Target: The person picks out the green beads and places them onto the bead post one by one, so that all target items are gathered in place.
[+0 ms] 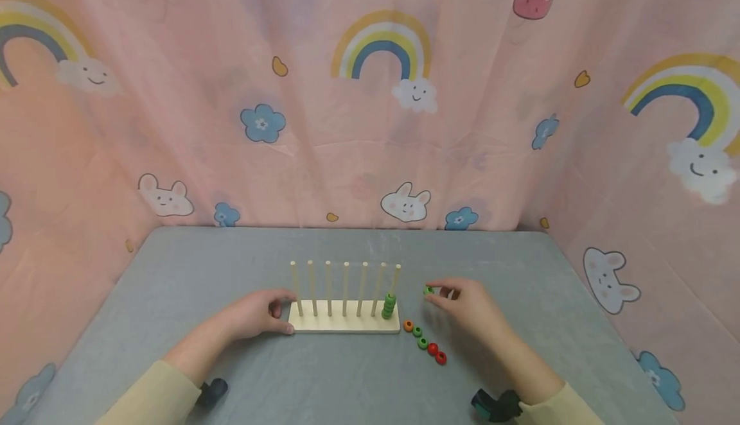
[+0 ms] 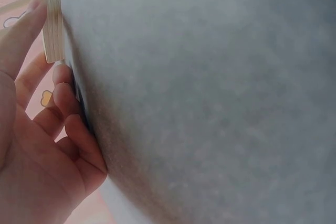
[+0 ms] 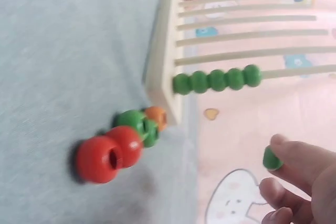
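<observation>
A pale wooden peg board with a row of several upright pegs stands mid-table. On its rightmost peg sits a stack of green beads. My left hand grips the board's left end, thumb at the front edge and fingers behind; the left wrist view shows the board's end between them. My right hand pinches a green bead between thumb and forefinger, raised to the right of the stack. Its other fingers curl loosely.
A slanting line of loose beads lies right of the board: an orange bead, two green beads and two red beads. The grey table ends at a pink patterned curtain.
</observation>
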`<move>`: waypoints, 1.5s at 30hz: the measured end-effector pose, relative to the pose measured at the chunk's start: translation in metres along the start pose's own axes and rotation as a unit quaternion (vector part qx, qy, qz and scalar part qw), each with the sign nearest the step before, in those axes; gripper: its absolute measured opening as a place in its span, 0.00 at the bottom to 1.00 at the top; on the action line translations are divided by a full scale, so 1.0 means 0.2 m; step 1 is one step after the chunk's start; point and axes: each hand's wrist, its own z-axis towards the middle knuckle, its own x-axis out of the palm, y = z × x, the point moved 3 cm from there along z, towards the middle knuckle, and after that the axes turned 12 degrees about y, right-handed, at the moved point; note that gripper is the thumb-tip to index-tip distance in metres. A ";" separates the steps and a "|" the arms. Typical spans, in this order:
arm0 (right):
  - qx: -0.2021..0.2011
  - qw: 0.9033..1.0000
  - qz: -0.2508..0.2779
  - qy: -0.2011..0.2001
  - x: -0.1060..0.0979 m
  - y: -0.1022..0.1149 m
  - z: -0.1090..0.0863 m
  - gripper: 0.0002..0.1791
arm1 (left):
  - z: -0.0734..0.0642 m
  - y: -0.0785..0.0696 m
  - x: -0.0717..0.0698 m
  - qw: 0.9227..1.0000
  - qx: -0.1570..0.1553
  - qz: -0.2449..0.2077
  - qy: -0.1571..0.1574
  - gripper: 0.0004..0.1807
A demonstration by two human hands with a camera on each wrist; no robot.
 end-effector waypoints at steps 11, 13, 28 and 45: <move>-0.034 0.998 0.032 -0.053 -0.08 0.14 -0.05 0.17 | 0.00 -0.01 0.00 1.000 0.000 0.006 -0.004 0.30; -0.039 0.996 0.045 -0.059 -0.09 0.17 -0.06 0.17 | 0.00 0.00 0.00 1.000 -0.001 0.008 -0.004 0.30; -0.091 0.988 0.089 -0.088 -0.12 0.33 -0.07 0.16 | -0.01 -0.01 0.00 1.000 0.000 0.010 -0.003 0.29; -0.110 0.989 0.080 -0.064 -0.08 0.39 -0.02 0.13 | 0.00 -0.01 0.00 1.000 0.006 0.007 -0.004 0.30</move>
